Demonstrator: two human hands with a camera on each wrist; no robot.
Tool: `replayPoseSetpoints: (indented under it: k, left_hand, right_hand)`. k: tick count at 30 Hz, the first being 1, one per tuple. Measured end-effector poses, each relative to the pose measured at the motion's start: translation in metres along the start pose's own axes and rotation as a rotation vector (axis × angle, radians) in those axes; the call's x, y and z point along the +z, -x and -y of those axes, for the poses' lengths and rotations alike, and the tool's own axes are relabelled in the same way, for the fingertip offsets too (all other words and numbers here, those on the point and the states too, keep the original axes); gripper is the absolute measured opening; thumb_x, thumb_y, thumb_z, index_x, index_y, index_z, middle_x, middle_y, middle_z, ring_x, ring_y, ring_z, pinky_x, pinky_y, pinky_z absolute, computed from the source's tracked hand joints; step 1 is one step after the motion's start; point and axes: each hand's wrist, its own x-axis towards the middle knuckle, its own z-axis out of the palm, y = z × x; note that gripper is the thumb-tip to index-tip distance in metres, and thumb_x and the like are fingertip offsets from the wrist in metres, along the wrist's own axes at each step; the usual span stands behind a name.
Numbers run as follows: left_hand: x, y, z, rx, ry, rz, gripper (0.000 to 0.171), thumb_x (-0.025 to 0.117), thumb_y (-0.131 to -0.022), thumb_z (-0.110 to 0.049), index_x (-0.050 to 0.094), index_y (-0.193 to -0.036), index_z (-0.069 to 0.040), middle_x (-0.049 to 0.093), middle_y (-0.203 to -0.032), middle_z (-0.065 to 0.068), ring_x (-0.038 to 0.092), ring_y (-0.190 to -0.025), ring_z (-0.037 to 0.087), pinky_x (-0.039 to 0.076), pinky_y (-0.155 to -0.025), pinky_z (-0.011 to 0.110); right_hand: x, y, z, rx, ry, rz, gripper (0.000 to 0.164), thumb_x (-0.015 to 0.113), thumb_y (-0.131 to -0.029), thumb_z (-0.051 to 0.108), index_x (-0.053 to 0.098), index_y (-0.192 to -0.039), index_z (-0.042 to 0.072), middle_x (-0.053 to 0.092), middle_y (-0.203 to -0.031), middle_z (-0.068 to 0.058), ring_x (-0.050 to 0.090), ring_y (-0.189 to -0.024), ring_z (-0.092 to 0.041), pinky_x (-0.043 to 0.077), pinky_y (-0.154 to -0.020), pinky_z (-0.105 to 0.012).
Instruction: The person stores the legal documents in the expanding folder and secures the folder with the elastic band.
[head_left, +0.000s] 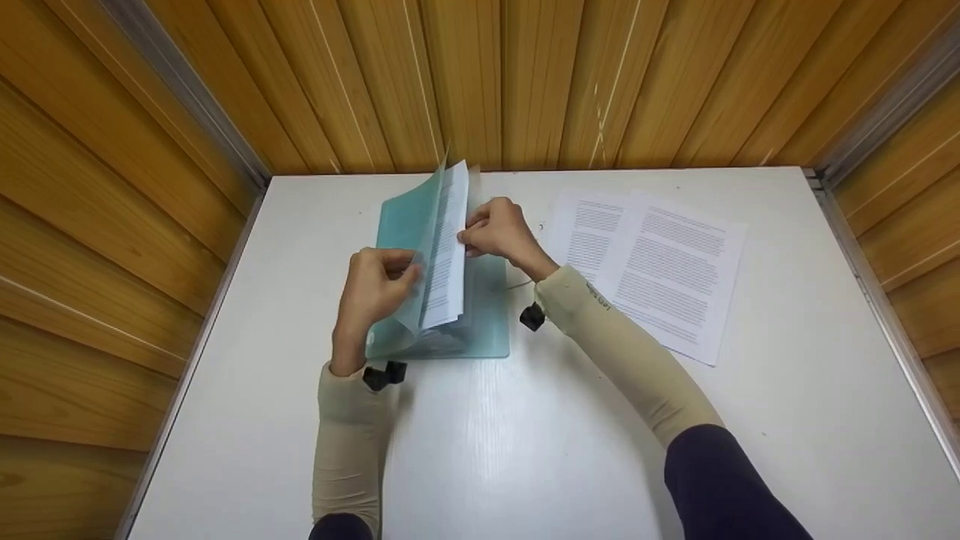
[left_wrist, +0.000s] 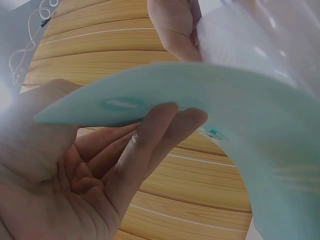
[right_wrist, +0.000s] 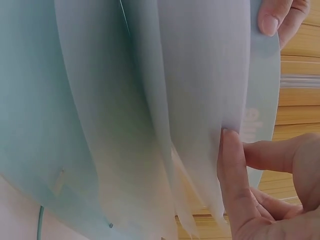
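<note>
A teal translucent folder (head_left: 487,330) lies on the white table, its front cover (head_left: 405,214) raised and curved. My left hand (head_left: 371,289) holds the free edge of this cover; in the left wrist view two fingertips (left_wrist: 162,114) lie against the cover's near face. Printed white paper (head_left: 450,247) stands up inside the folder, beside clear plastic sleeves. My right hand (head_left: 499,229) pinches the paper's right edge. In the right wrist view the thumb and a finger (right_wrist: 232,155) meet at the edge of the white sheet (right_wrist: 205,70), with the cover behind it.
Printed sheets (head_left: 675,262) lie slightly overlapping on the table (head_left: 465,450), right of the folder and beside the right forearm. A wood-patterned wall (head_left: 525,82) rises behind the table, with more panels at both sides. Small black wrist devices (head_left: 532,316) hang at both wrists.
</note>
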Motion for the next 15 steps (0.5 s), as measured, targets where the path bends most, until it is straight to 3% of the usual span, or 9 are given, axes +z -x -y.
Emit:
replayPoseSetpoints:
  k: [5, 15]
  left_hand:
    - [0.0, 0.0, 0.001, -0.005, -0.003, -0.006, 0.028, 0.072, -0.096, -0.003, 0.077, -0.121, 0.008, 0.079, -0.112, 0.024, 0.081, -0.096, 0.033, 0.066, -0.082, 0.048]
    - [0.002, 0.001, -0.001, 0.023, -0.003, -0.011, 0.027, 0.072, -0.095, -0.003, 0.078, -0.119, 0.007, 0.079, -0.11, 0.024, 0.081, -0.093, 0.034, 0.067, -0.079, 0.045]
  right_hand:
    - [-0.005, 0.008, -0.001, -0.016, -0.047, 0.036, 0.03, 0.078, -0.092, 0.004, 0.07, -0.118, -0.008, 0.079, -0.105, -0.019, 0.08, -0.079, -0.022, 0.067, -0.075, -0.037]
    - [-0.02, 0.022, -0.003, -0.035, -0.02, 0.045, 0.034, 0.08, -0.092, 0.01, 0.071, -0.121, -0.004, 0.075, -0.109, -0.017, 0.079, -0.084, -0.024, 0.066, -0.073, -0.032]
